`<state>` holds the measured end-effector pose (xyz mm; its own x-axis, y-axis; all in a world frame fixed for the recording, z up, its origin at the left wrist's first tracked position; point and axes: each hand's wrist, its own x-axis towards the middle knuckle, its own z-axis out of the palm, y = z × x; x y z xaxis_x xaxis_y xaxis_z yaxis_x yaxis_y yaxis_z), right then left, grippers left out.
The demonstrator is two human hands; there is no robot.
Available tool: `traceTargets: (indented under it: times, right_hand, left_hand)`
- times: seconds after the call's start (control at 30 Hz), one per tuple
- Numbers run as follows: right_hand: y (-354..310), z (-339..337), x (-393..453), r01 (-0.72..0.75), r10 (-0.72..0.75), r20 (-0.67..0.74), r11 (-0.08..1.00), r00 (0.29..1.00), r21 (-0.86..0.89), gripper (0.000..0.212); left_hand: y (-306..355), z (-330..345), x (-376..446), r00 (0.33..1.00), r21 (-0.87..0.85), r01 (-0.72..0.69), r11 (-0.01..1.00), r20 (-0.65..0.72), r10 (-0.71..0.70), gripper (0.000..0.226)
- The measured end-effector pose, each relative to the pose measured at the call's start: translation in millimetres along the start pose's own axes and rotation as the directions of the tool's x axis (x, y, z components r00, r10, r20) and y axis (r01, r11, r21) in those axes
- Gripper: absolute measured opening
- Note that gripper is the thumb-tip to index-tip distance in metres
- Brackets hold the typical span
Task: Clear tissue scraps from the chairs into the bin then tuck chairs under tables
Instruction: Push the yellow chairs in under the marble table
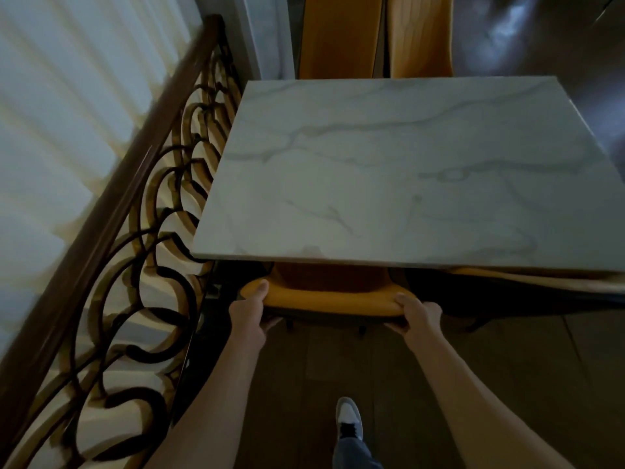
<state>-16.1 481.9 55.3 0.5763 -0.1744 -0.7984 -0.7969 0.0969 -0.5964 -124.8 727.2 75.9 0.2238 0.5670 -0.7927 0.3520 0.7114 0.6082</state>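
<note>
A yellow chair (324, 301) stands at the near edge of a white marble table (389, 170), its seat mostly hidden under the tabletop. My left hand (248, 314) grips the left end of the chair's backrest top. The right end of the same backrest is held by my right hand (419, 316). No tissue scraps or bin show in view.
A dark wood and wrought-iron railing (135, 231) runs along the left, close to the table. Two more yellow chairs (338, 35) stand at the table's far side. Another chair's edge (507, 275) shows under the table at the right. My shoe (348, 418) is on the wooden floor.
</note>
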Motion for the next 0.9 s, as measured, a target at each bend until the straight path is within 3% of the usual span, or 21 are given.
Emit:
traceTargets:
  times: [0.4,0.63,0.77,0.9]
  right_hand:
    - [-44,31,31,0.034,-0.034,-0.01,0.998,0.999,-0.048,0.033]
    - [-43,26,30,0.041,-0.037,0.036,0.993,0.999,-0.115,0.034]
    - [-41,20,23,0.089,-0.074,0.071,0.965,0.995,-0.246,0.035]
    - [-44,15,4,0.295,-0.27,0.124,0.811,0.955,-0.505,0.055]
  left_hand:
    - [26,43,26,0.998,0.014,-0.007,1.0,-0.068,0.008,0.069]
    - [27,35,26,1.0,0.014,-0.01,1.0,-0.01,0.01,0.07]
    - [25,25,21,0.998,0.039,-0.035,0.999,0.051,0.033,0.062]
    - [25,21,8,0.968,0.253,-0.246,0.936,0.024,0.248,0.079]
